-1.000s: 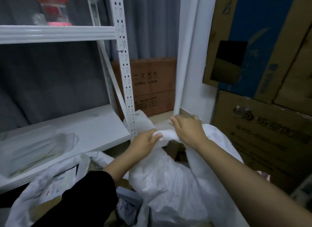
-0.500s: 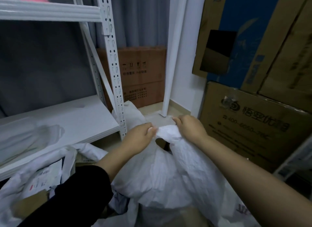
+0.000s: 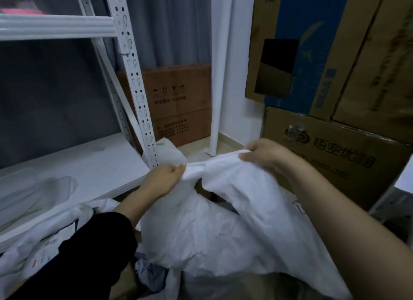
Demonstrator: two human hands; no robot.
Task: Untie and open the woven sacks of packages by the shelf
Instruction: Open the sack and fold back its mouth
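Hands are working at the top of a white woven sack [image 3: 223,228] standing on the floor beside the shelf [image 3: 89,165]. Left hand [image 3: 165,179] is pinching the gathered neck of the sack, fingers curled round the fabric. Right hand [image 3: 266,152] is gripping the same twisted strip just beside it, thumb and fingers clenched on the cloth, which is stretching taut between the two grips. Another opened sack [image 3: 44,244] is lying at lower left, partly under the black sleeve [image 3: 89,255]. Cardboard boxes [image 3: 330,156] are stacking up at the right.
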